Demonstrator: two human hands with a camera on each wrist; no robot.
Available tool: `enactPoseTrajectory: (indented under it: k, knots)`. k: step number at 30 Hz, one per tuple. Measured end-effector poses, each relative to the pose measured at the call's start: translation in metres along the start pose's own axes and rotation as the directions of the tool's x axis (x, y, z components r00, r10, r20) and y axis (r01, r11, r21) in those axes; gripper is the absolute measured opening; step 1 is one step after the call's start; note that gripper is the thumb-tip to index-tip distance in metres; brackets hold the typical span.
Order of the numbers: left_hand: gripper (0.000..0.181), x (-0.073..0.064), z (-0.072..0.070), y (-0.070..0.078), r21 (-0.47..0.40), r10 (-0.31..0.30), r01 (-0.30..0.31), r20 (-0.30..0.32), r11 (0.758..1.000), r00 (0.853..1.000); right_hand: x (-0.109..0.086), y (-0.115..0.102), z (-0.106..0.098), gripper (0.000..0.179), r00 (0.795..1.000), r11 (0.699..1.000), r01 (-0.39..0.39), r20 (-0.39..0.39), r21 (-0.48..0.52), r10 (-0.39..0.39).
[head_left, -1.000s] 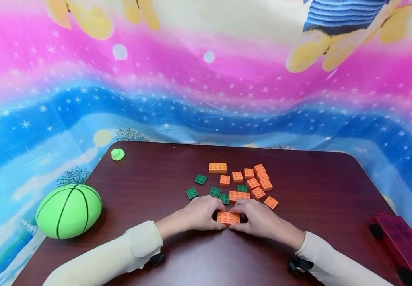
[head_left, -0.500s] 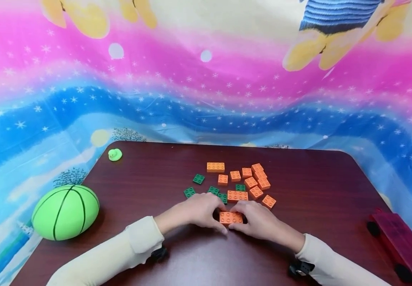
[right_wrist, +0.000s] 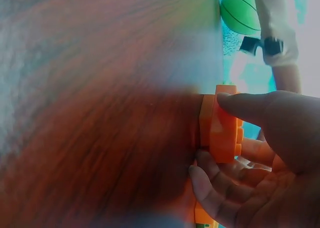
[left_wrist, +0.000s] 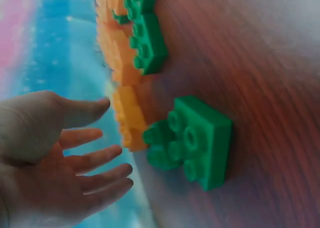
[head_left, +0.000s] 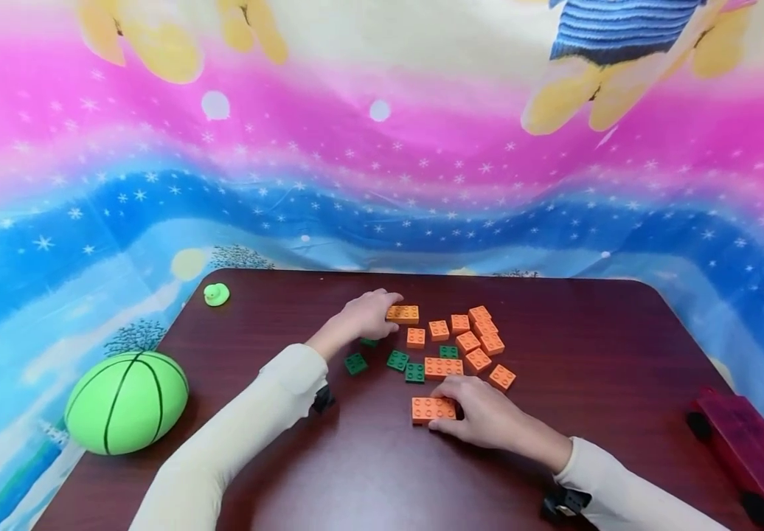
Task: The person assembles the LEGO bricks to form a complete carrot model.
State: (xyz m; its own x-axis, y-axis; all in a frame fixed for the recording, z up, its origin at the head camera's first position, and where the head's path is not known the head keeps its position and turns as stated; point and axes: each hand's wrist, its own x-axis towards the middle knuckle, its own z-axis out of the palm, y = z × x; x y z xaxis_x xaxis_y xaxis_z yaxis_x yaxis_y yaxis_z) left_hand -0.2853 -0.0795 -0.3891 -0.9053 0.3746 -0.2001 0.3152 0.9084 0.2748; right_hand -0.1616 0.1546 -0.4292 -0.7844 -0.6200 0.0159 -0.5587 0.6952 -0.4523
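Observation:
My right hand (head_left: pixel 486 413) pinches an eight-stud orange toy brick (head_left: pixel 432 409) near the middle of the table. In the right wrist view the thumb presses one side of that brick (right_wrist: pixel 225 130), and another orange layer (right_wrist: pixel 205 122) shows under it against the tabletop. Farther back, my left hand (head_left: pixel 367 316) reaches beside a lighter orange eight-stud brick (head_left: pixel 405 315). Its fingers are spread and fairly straight in the left wrist view, with the lighter brick (left_wrist: pixel 130 119) just past the fingertips. A green four-stud brick (left_wrist: pixel 205 143) stands close by there.
Several small orange bricks (head_left: pixel 478 360) cluster to the right of centre, around another long orange brick (head_left: pixel 444 367). Several green bricks (head_left: pixel 397 360) lie left of them. A green ball (head_left: pixel 126 402) and a small green duck (head_left: pixel 217 294) sit at left, a red toy vehicle (head_left: pixel 750 450) at right.
My left hand has let go of the orange brick and moved away, back and left, to the lighter orange brick. My right hand keeps hold, with its brick shifted slightly right.

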Motion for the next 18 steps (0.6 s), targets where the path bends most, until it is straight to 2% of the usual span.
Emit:
enactPoseTrajectory:
  k: [4,7,13,18]
  knots:
    - [0.066,0.016,0.009,0.001,-0.001,-0.045,0.045,0.035,0.999,0.998,-0.002,0.001,-0.003,0.043,1.0,1.0,0.007,-0.006,0.008,-0.007]
    - [0.064,0.023,0.013,0.005,0.025,-0.05,0.049,0.018,0.998,0.999,-0.003,0.003,-0.006,0.044,1.0,1.0,0.015,-0.011,0.01,-0.015]
    - [0.048,0.032,0.021,0.013,0.112,-0.037,0.041,-0.045,0.993,0.998,-0.002,0.008,-0.007,0.032,0.999,0.999,0.042,-0.01,0.023,-0.041]
    - [0.043,0.034,0.022,0.013,0.139,-0.043,0.049,-0.041,0.989,0.998,-0.001,0.007,-0.005,0.028,0.999,0.998,0.035,-0.013,0.051,-0.035]
